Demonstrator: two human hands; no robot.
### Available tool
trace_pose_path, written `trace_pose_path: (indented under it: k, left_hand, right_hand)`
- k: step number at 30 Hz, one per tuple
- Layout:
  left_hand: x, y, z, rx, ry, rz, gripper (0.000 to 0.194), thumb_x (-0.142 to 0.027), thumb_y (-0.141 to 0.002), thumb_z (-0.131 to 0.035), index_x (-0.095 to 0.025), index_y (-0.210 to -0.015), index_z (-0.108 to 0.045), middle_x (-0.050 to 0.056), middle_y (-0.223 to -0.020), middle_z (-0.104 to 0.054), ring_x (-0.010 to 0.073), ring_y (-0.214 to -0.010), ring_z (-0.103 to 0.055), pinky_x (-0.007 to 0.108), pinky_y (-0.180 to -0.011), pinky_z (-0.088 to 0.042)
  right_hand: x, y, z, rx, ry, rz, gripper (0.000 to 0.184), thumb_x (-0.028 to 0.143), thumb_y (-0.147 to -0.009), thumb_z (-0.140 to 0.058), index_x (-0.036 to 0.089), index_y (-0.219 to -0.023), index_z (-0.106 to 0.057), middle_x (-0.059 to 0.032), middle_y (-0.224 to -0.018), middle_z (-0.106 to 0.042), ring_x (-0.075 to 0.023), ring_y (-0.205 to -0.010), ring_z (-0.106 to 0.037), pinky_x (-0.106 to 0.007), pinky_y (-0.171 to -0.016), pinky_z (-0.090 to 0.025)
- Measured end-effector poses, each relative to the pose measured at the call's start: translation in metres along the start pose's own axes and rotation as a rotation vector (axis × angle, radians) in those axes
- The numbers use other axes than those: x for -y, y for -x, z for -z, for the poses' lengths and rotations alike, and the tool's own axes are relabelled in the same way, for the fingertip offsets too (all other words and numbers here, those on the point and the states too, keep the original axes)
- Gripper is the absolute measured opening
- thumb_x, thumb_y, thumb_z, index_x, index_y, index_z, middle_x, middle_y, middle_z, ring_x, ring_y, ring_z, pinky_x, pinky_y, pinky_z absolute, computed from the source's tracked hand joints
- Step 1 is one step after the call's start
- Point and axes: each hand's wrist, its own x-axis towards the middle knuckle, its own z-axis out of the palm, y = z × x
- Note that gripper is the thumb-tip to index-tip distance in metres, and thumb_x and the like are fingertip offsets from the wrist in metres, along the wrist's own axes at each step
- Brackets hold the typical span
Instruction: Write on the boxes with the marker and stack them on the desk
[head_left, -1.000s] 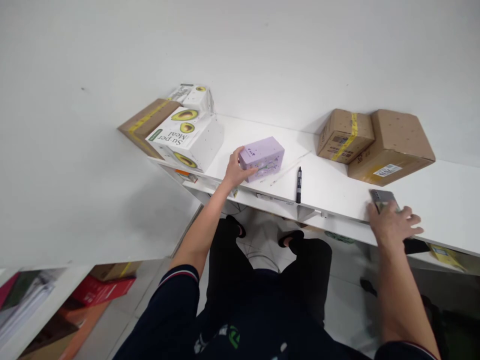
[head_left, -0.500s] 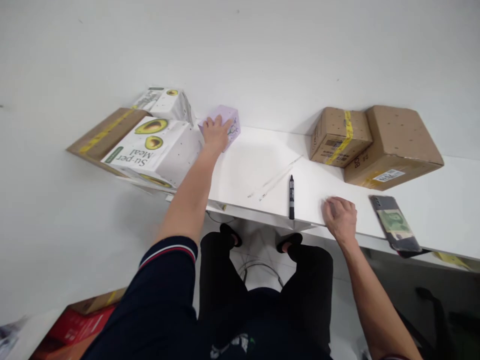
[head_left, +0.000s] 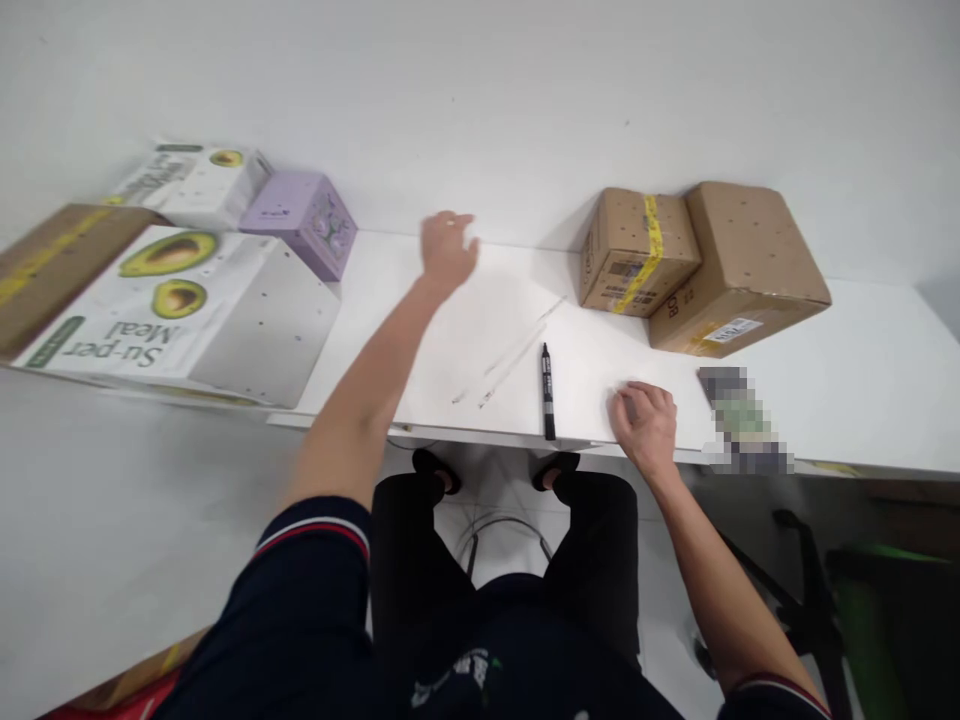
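Behind the near Su-per Meal carton [head_left: 176, 310] at left, the purple floral box [head_left: 298, 215] is sitting; the left hand [head_left: 448, 250] is hovering empty, grip loosely spread, ideally not nudging the box. Right of the black marker [head_left: 548, 392], the right hand [head_left: 645, 425] is resting, grip curled, contents unclear.

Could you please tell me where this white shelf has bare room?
Right of the larger brown box the shelf is bare. Between the purple box and the marker is room too, though the left hand is over it and thin streaks cross it. The left end is crowded with avocado-print cartons.
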Motion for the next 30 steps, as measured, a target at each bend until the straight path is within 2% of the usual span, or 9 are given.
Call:
trace_pose_path:
  k: [2, 5, 7, 9, 12, 18, 25, 27, 30]
  left_hand:
    - [-0.06, 0.001, -0.054, 0.003, 0.166, -0.127, 0.066, -0.068, -0.081, -0.06, -0.02, -0.126, -0.06, 0.013, -0.141, -0.051, 0.0406, -0.144, -0.031, 0.063, -0.122, -0.017]
    - [-0.152, 0.007, -0.122, -0.019, 0.204, -0.242, 0.065, -0.061, -0.08, -0.066, -0.025, -0.133, -0.056, 0.011, -0.151, -0.041, 0.045, -0.148, -0.022, 0.07, -0.12, -0.014]
    - [-0.201, 0.013, -0.152, 0.011, 0.165, -0.29, 0.065, -0.056, -0.078, -0.07, -0.028, -0.135, -0.054, 0.01, -0.154, -0.038, 0.0471, -0.149, -0.015, 0.074, -0.119, -0.009]
    - [-0.229, 0.018, -0.168, 0.038, 0.143, -0.303, 0.065, -0.053, -0.078, -0.072, -0.026, -0.134, -0.055, 0.013, -0.151, -0.041, 0.0485, -0.149, -0.014, 0.077, -0.118, -0.004]
    - [-0.234, 0.019, -0.171, 0.035, 0.164, -0.282, 0.064, -0.055, -0.076, -0.074, -0.026, -0.13, -0.057, 0.014, -0.145, -0.046, 0.0512, -0.148, -0.013, 0.082, -0.114, -0.003]
    - [-0.204, 0.004, -0.156, -0.029, 0.213, -0.227, 0.069, -0.064, -0.068, -0.078, -0.027, -0.122, -0.058, 0.013, -0.145, -0.04, 0.0573, -0.147, 0.002, 0.088, -0.106, -0.014]
    - [-0.228, 0.006, -0.165, -0.105, 0.203, -0.193, 0.064, -0.059, -0.072, -0.076, -0.024, -0.122, -0.055, 0.015, -0.142, -0.042, 0.0536, -0.146, -0.01, 0.086, -0.103, -0.024]
    - [-0.22, 0.01, -0.151, -0.129, 0.199, -0.206, 0.059, -0.054, -0.072, -0.076, -0.027, -0.12, -0.057, 0.015, -0.138, -0.046, 0.0499, -0.145, -0.017, 0.082, -0.106, -0.027]
    - [-0.188, 0.022, -0.109, -0.172, 0.117, -0.125, 0.055, -0.044, -0.066, -0.079, -0.029, -0.115, -0.06, 0.014, -0.135, -0.049, 0.0482, -0.142, -0.026, 0.077, -0.109, -0.029]
  right_hand:
    - [0.001, 0.0, 0.0, 0.002, -0.009, -0.011, 0.016, 0.029, -0.091, -0.057, 0.02, -0.09, -0.07, -0.0117, -0.105, -0.072, -0.0275, -0.101, -0.059, -0.042, -0.087, -0.045]
    - [0.001, -0.001, 0.001, 0.009, -0.008, -0.012, 0.015, 0.027, -0.092, -0.056, 0.021, -0.089, -0.07, -0.0113, -0.105, -0.073, -0.0274, -0.101, -0.059, -0.042, -0.087, -0.044]
    - [0.001, -0.001, 0.001, 0.007, -0.005, -0.008, 0.015, 0.026, -0.091, -0.056, 0.021, -0.089, -0.07, -0.0107, -0.105, -0.073, -0.0273, -0.1, -0.059, -0.041, -0.085, -0.043]
    - [0.001, -0.001, 0.001, 0.007, -0.01, -0.007, 0.014, 0.025, -0.092, -0.056, 0.021, -0.088, -0.069, -0.0104, -0.105, -0.073, -0.0271, -0.1, -0.059, -0.04, -0.085, -0.043]
    - [0.0, -0.001, 0.001, 0.021, -0.03, -0.017, 0.015, 0.024, -0.092, -0.055, 0.021, -0.089, -0.069, -0.0103, -0.105, -0.073, -0.0267, -0.101, -0.058, -0.04, -0.086, -0.043]
    - [0.001, 0.0, -0.001, 0.029, -0.043, -0.058, 0.017, 0.025, -0.094, -0.053, 0.021, -0.089, -0.069, -0.0106, -0.106, -0.072, -0.0272, -0.102, -0.057, -0.041, -0.087, -0.041]
    - [0.001, -0.001, 0.001, 0.036, -0.047, -0.064, 0.017, 0.024, -0.094, -0.053, 0.02, -0.088, -0.068, -0.0108, -0.107, -0.073, -0.0278, -0.101, -0.056, -0.04, -0.085, -0.04]
    - [0.001, -0.001, 0.001, 0.044, -0.057, -0.071, 0.016, 0.023, -0.094, -0.053, 0.02, -0.088, -0.067, -0.0107, -0.107, -0.073, -0.0277, -0.1, -0.056, -0.04, -0.084, -0.04]
    - [0.0, -0.001, 0.001, 0.044, -0.055, -0.076, 0.015, 0.023, -0.093, -0.053, 0.02, -0.087, -0.067, -0.0108, -0.104, -0.074, -0.0276, -0.098, -0.056, -0.04, -0.083, -0.039]
